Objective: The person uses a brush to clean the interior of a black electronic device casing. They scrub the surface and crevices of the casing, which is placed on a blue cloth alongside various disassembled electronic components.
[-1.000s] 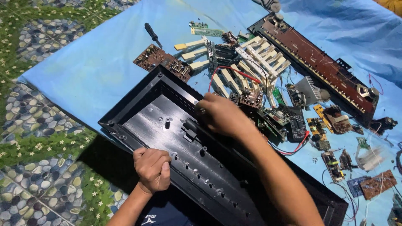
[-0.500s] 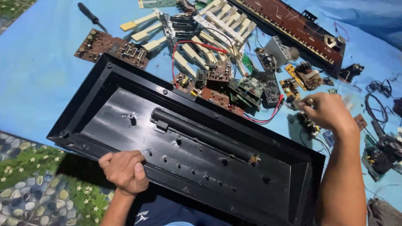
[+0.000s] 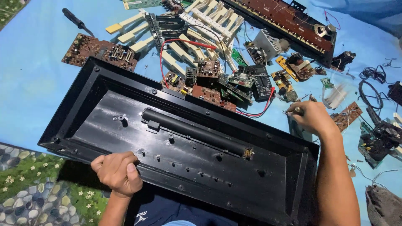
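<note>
Seen from the head camera, a long black plastic case (image 3: 184, 146) lies open side up across the middle, slanting from 10 o'clock down to 4 o'clock, on a blue sheet (image 3: 29, 71). A black bar (image 3: 194, 132) runs along its inside floor.

The left hand (image 3: 117, 172) sits at 7 o'clock, curled into a loose fist over the case's near rim, thumb on top, gripping that edge.

The right hand (image 3: 312, 118) is at 3 o'clock, just past the case's far rim, with fingers drawn together and pinching a small metal part (image 3: 296, 111) at the fingertips; what that part is cannot be told.

Beyond the case, from 11 to 2 o'clock, lies a heap of loose parts: brown circuit boards (image 3: 100, 50), cream keyboard keys (image 3: 209, 21), red wires (image 3: 255, 112) and a long brown board (image 3: 284, 23) with a small speaker at its end. A black screwdriver (image 3: 77, 21) lies at 11 o'clock, well apart from both hands. Black cables (image 3: 372, 77) lie at 3 o'clock. A patterned green mat (image 3: 33, 188) shows at 8 o'clock.
</note>
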